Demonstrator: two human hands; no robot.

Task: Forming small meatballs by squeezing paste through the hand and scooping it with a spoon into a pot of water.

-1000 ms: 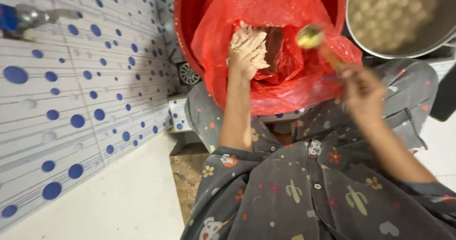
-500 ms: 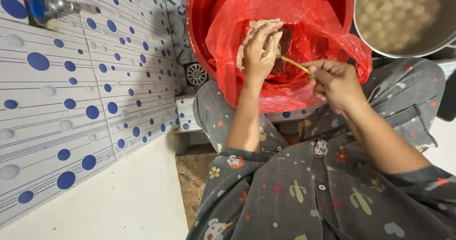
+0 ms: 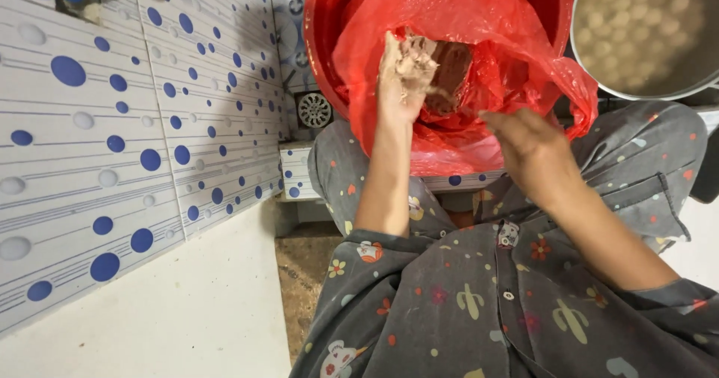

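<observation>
One lump of brown paste [image 3: 449,75] sits inside a red plastic bag [image 3: 517,41] lining a red bucket [image 3: 318,41]. It looks soft, sticky and dense, best scooped with cupped fingers. The left hand [image 3: 404,75], smeared with paste, is curled around a clump just beside the lump. The right hand [image 3: 528,142] hovers just below the bag, loosely open and empty. A metal pot [image 3: 599,86] of pale balls stands to the right.

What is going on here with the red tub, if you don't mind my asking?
A seated person in grey patterned clothes works over a red tub lined with a red plastic bag. The left hand, smeared with brown paste, reaches into the brown paste in the bag. The right hand hovers at the bag's near edge. A metal pot of pale balls stands beside the tub.
</observation>
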